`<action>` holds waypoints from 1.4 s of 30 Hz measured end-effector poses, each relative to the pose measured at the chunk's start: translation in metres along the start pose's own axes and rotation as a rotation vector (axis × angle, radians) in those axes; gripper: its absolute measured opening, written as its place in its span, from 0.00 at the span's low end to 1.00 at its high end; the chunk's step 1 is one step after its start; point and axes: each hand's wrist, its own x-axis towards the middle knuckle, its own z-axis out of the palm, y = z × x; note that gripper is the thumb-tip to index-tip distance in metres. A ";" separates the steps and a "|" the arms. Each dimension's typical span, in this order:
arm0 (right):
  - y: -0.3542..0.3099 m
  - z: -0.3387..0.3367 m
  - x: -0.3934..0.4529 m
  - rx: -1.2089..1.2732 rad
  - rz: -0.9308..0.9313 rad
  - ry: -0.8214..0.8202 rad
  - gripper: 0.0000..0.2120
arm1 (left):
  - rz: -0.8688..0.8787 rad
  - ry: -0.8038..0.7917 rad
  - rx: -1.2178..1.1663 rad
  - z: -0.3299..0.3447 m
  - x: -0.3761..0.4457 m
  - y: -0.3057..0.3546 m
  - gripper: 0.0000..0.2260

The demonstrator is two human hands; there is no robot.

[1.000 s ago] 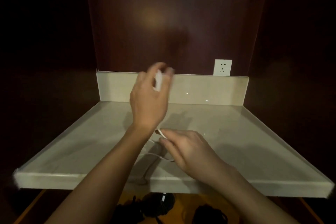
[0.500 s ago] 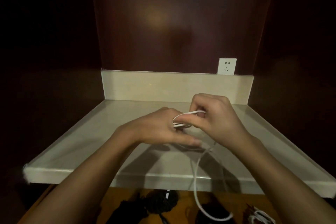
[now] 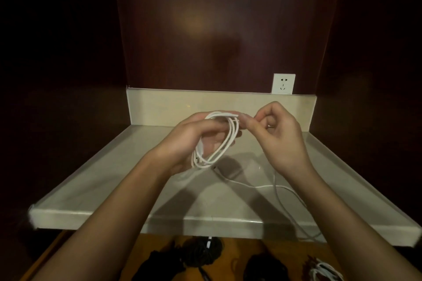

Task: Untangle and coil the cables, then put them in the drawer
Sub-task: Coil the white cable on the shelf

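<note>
The left hand is held above the worktop, palm turned inward, with its fingers loosely curled through several loops of a white cable; the loops hang round the fingers and down across the palm. The right hand is just to the right of the loops, thumb and forefinger pinching the cable at the top of the coil, the other fingers curled in behind.

From the bottom of the coil the loose length of the cable drops to the worktop, runs rightward across it, passes under the right forearm and goes over the front edge of the worktop. Where that end finishes is hidden.

Below the front edge of the worktop an open wooden drawer shows. In it lie dark bundles of cable, too dim to tell apart, and a white bundle at the right, near the right forearm.

Behind the worktop stands a low pale upstand, and just above its right end a white wall socket is set in the dark wooden back panel. The sides around the worktop are in deep shadow.
</note>
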 end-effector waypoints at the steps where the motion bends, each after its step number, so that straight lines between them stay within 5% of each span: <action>1: 0.000 0.004 -0.002 0.009 0.000 0.032 0.15 | 0.006 0.003 -0.077 0.003 0.001 -0.001 0.16; 6: 0.006 0.027 -0.011 0.099 0.060 0.077 0.10 | -0.028 -0.018 -0.359 0.017 0.006 -0.006 0.25; 12: 0.011 0.046 -0.026 0.175 0.130 0.074 0.10 | -0.009 0.121 -0.454 0.031 0.005 0.004 0.18; 16: 0.006 0.054 -0.035 0.300 0.200 -0.062 0.13 | 0.024 0.292 -0.480 0.030 0.008 -0.003 0.14; 22: 0.004 0.063 -0.050 0.388 0.325 -0.220 0.06 | 0.207 0.588 -0.580 0.022 0.023 -0.007 0.18; 26: 0.007 0.067 -0.063 0.274 0.387 -0.312 0.09 | 0.395 0.765 -0.313 0.019 0.029 -0.007 0.16; 34: -0.009 0.042 -0.056 -0.354 -0.101 -0.517 0.12 | 0.664 0.754 0.422 0.013 0.028 -0.016 0.14; 39: -0.024 0.027 -0.049 -0.488 -0.276 -0.625 0.09 | 0.576 0.570 0.857 0.008 0.028 -0.017 0.21; 42: -0.025 0.014 -0.040 -0.459 -0.375 -0.607 0.08 | 0.328 0.345 0.964 0.006 0.026 -0.017 0.31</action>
